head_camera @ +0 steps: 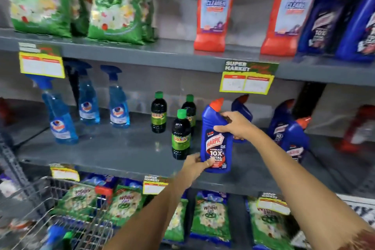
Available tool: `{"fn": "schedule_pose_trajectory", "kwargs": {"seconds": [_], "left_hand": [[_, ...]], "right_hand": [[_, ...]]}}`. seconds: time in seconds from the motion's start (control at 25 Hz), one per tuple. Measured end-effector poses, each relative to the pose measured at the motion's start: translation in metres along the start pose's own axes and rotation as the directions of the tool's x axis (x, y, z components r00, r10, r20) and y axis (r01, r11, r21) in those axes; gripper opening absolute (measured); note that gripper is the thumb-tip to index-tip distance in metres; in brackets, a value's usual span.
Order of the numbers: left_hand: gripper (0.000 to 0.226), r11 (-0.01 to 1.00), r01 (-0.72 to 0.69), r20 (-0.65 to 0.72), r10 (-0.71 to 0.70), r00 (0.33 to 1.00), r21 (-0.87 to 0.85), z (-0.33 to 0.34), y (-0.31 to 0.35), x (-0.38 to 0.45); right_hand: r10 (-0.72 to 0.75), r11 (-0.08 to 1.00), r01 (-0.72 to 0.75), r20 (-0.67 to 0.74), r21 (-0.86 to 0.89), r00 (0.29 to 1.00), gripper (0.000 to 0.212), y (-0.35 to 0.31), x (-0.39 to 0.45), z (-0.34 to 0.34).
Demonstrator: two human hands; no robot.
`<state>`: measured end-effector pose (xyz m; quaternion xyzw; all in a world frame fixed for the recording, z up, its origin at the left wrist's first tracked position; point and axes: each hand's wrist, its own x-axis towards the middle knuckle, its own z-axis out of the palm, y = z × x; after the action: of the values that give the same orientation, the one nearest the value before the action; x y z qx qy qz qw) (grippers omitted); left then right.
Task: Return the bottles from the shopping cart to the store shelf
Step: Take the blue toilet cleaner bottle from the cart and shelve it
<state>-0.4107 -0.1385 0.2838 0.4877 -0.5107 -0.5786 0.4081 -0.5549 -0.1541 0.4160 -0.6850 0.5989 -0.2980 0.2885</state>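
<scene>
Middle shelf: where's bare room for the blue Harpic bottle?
Both hands hold the blue Harpic bottle: left hand at its base, right hand at its shoulder. Bare patches on the middle shelf: front strip between spray bottles and dark green-capped bottles. Crowded: blue bottles at right.

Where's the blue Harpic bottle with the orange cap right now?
In the head view, the blue Harpic bottle is held upright in both hands over the middle shelf's front edge, right of centre, just right of the nearest dark green-capped bottle.

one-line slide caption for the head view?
Both hands, left hand and right hand, set a blue Harpic bottle on the middle shelf.
</scene>
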Motion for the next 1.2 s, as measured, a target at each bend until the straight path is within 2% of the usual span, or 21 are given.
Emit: {"fn": "schedule_pose_trajectory", "kwargs": {"seconds": [0.08,0.16,0.6,0.8,0.88,0.96,1.08,1.2], "left_hand": [[0.034,0.990,-0.031,0.020,0.028,0.999,0.138,0.019,-0.001,0.020],[0.037,0.973,-0.043,0.042,0.034,0.999,0.226,0.035,-0.005,0.038],[0.038,0.921,-0.054,-0.018,0.066,0.998,0.385,0.095,-0.015,0.080],[0.041,0.921,-0.033,-0.020,0.045,0.999,0.389,0.102,-0.017,0.084],[0.040,0.910,-0.040,-0.008,0.048,0.999,0.412,0.100,-0.018,0.080],[0.037,0.912,-0.056,-0.010,0.065,0.998,0.405,0.095,-0.019,0.074],[0.034,0.934,-0.030,-0.054,0.053,0.997,0.355,0.079,-0.017,0.060],[0.029,0.942,-0.011,-0.139,0.061,0.988,0.336,0.054,-0.018,0.039]], "right_hand": [[0.028,1.000,-0.028,-0.021,-0.011,0.999,0.044,0.020,0.003,-0.015],[0.044,0.999,-0.045,-0.030,-0.030,0.999,0.047,0.037,0.004,-0.027],[0.123,0.992,-0.126,-0.117,-0.016,0.985,0.052,0.097,0.009,-0.048],[0.171,0.985,-0.170,-0.215,0.022,0.962,0.057,0.104,0.007,-0.044],[0.160,0.981,-0.183,-0.278,-0.058,0.947,0.059,0.105,0.003,-0.041],[0.138,0.970,-0.206,-0.413,-0.126,0.900,0.061,0.107,-0.003,-0.036],[0.137,0.982,-0.187,-0.579,-0.028,0.804,0.050,0.103,-0.017,-0.027],[0.084,0.991,-0.130,-0.581,-0.038,0.810,0.029,0.092,-0.028,-0.013]]}}
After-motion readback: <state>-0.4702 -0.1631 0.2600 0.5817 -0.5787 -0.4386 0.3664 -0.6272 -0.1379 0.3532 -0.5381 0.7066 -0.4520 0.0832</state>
